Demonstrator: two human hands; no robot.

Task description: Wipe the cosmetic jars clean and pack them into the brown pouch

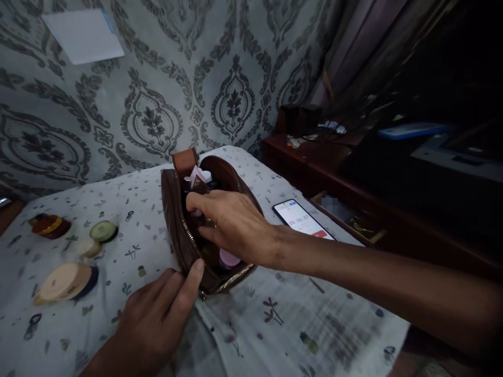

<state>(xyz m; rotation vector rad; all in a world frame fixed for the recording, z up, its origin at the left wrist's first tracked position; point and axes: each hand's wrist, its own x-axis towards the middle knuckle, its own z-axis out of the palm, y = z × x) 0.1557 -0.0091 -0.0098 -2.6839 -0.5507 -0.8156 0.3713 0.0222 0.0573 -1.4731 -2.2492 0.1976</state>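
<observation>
A brown quilted zip bag (170, 209) lies unzipped on the white printed cloth (251, 324). My left hand (153, 314) is at its near left corner, the thumb on the zipper edge and the fingers curled against the side. From the right my right hand (236, 225) reaches into the opening, fingers bent and closed together. Whatever they pinch is mostly hidden by the hand. Past the fingertips show a pale pink pointed item (196, 175) and a white cap (206, 177). Below the palm sits a lilac round item (229, 258).
At left lie an amber bottle (50, 226), a small green-lidded jar (102, 231) and a larger beige-lidded jar (65, 281). A phone (301, 217) running a timer is right of the bag. Further right stands dark red furniture (283, 157) with an open drawer (341, 214). Patterned wall behind.
</observation>
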